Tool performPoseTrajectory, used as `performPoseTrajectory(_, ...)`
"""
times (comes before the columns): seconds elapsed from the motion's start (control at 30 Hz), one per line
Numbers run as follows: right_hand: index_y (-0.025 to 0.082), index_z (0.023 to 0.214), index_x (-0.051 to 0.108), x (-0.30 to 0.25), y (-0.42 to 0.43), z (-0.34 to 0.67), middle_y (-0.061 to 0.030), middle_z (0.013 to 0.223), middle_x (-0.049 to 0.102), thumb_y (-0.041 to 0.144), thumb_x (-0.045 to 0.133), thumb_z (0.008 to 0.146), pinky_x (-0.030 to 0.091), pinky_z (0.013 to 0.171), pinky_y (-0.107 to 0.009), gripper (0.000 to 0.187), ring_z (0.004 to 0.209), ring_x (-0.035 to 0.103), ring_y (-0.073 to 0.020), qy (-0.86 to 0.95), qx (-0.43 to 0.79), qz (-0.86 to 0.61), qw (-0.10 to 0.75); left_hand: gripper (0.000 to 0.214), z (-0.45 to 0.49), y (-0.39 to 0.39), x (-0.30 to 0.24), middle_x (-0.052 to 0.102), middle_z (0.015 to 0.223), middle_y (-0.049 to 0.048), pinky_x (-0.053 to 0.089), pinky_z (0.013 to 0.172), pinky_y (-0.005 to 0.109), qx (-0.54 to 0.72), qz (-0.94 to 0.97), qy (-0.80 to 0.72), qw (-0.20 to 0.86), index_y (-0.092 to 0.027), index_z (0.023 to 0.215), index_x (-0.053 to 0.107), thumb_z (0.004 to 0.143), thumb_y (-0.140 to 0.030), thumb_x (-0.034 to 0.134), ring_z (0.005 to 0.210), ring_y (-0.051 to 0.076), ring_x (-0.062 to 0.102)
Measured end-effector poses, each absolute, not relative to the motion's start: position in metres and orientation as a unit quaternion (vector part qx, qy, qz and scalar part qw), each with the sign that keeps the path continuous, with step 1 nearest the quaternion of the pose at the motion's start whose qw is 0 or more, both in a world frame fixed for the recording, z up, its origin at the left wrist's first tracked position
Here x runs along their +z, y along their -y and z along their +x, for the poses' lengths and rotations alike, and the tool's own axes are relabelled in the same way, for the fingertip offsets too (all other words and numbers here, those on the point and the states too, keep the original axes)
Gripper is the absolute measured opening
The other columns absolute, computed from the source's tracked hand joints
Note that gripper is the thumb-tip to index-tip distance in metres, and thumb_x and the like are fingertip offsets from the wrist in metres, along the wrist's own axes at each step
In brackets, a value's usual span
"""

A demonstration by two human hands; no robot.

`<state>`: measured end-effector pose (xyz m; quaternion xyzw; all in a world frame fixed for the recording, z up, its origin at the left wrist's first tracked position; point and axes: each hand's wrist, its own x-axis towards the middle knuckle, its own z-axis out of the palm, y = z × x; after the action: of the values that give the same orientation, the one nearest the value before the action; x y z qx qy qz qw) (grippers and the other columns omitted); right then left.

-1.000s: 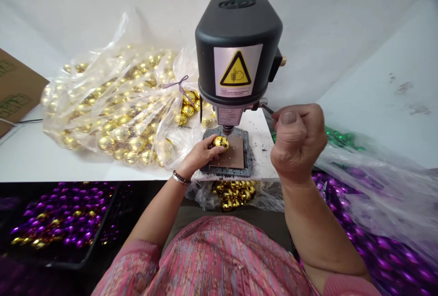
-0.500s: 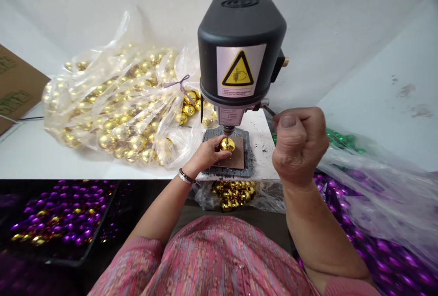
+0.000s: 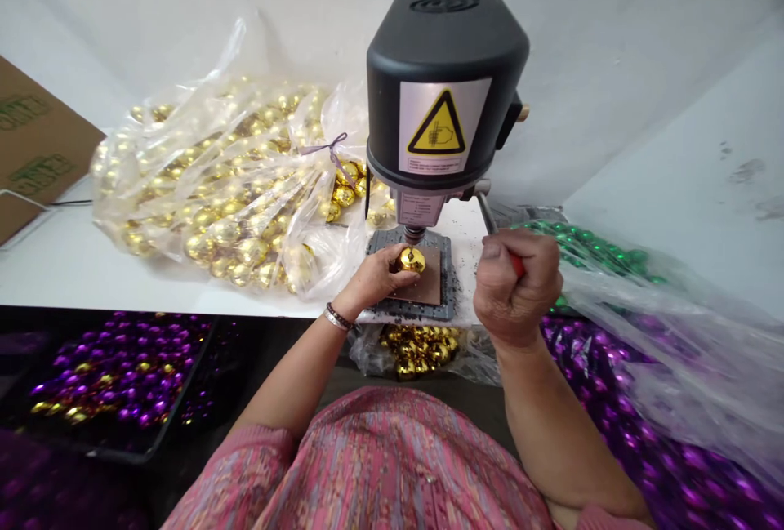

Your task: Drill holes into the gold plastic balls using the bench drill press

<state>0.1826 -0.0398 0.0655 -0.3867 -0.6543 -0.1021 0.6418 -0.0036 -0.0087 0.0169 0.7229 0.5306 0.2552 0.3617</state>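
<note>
My left hand (image 3: 378, 278) pinches a shiny gold ball ornament (image 3: 414, 260) between thumb and fingers. The ball rests on a brown board (image 3: 432, 287) over the grey base plate (image 3: 449, 273) of a small drill press (image 3: 447, 81). Directly above, the drill's chuck (image 3: 415, 234) has its bit at the top of the ball; how deep the bit reaches I cannot tell. On the right, my right hand (image 3: 518, 285) is wrapped around the red grip of the press's feed lever (image 3: 488, 210).
A clear bag of gold balls (image 3: 208, 179) lies on the white table (image 3: 37, 269), left of the press. Green balls (image 3: 597, 251) and purple balls (image 3: 637, 424) under plastic are to the right. A crate of purple and gold balls (image 3: 122, 375) stands lower left; dark shavings surround the base.
My right hand has moved down and slightly left with the lever, whose red grip now shows. My left hand still holds the gold ball under the bit. The view has shifted a little.
</note>
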Motion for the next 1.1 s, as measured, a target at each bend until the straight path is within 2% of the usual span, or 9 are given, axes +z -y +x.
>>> performPoseTrajectory(0.3, 0.023, 0.102, 0.055, 0.039, 0.033, 0.178, 0.0022, 0.082, 0.06, 0.015, 0.05, 0.087, 0.054, 0.079, -0.032, 0.018, 0.079, 0.062, -0.012, 0.641, -0.088, -0.349, 0.678, 0.034, -0.003, 0.011, 0.016, 0.072, 0.101, 0.0024, 0.049, 0.085, 0.027, 0.263, 0.716, -0.534, 0.365, -0.017, 0.111, 0.069, 0.079, -0.027, 0.071, 0.09, 0.018, 0.064)
performPoseTrajectory(0.47, 0.022, 0.104, 0.055, 0.029, 0.029, 0.175, 0.0016, 0.083, 0.059, 0.014, 0.049, 0.088, 0.056, 0.08, -0.034, 0.019, 0.079, 0.062, -0.012, 0.619, -0.063, -0.335, 0.708, 0.042, -0.004, 0.009, 0.008, 0.072, 0.107, 0.0033, 0.049, 0.088, 0.028, 0.275, 0.708, -0.529, 0.377, -0.017, 0.119, 0.067, 0.078, -0.028, 0.072, 0.095, 0.019, 0.065)
performPoseTrajectory(0.67, 0.021, 0.101, 0.057, 0.017, 0.028, 0.176, 0.0007, 0.083, 0.06, 0.015, 0.051, 0.088, 0.057, 0.076, -0.034, 0.016, 0.082, 0.064, -0.0134, 0.632, -0.06, -0.324, 0.701, 0.044, -0.005, 0.009, 0.002, 0.072, 0.106, 0.0029, 0.049, 0.088, 0.03, 0.283, 0.708, -0.526, 0.376, -0.019, 0.121, 0.065, 0.079, -0.029, 0.071, 0.095, 0.019, 0.065)
performPoseTrajectory(0.8, 0.02, 0.09, 0.058, 0.05, 0.036, 0.175, 0.0029, 0.074, 0.059, 0.026, 0.05, 0.093, 0.053, 0.067, -0.027, 0.01, 0.068, 0.059, -0.0098, 0.598, -0.04, -0.378, 0.706, 0.051, -0.003, 0.012, 0.002, 0.072, 0.107, 0.0035, 0.05, 0.087, 0.029, 0.281, 0.702, -0.534, 0.379, -0.019, 0.126, 0.063, 0.077, -0.029, 0.072, 0.094, 0.019, 0.065)
performPoseTrajectory(0.93, 0.019, 0.074, 0.056, 0.1, 0.042, 0.172, 0.0033, 0.063, 0.055, 0.046, 0.049, 0.095, 0.041, 0.058, -0.024, 0.034, 0.059, 0.052, -0.0076, 0.547, -0.007, -0.487, 0.681, 0.052, -0.004, 0.018, 0.003, 0.071, 0.101, 0.0028, 0.051, 0.081, 0.028, 0.293, 0.696, -0.544, 0.365, -0.018, 0.125, 0.062, 0.076, -0.029, 0.073, 0.086, 0.018, 0.065)
performPoseTrajectory(1.1, 0.02, 0.072, 0.052, 0.117, 0.04, 0.171, 0.0026, 0.063, 0.053, 0.059, 0.047, 0.093, 0.038, 0.058, -0.027, 0.044, 0.057, 0.049, -0.0084, 0.532, 0.032, -0.516, 0.671, 0.06, -0.021, 0.033, 0.007, 0.072, 0.107, 0.0059, 0.052, 0.084, 0.029, 0.261, 0.749, -0.458, 0.4, -0.017, 0.127, 0.063, 0.072, -0.035, 0.079, 0.092, 0.02, 0.066)
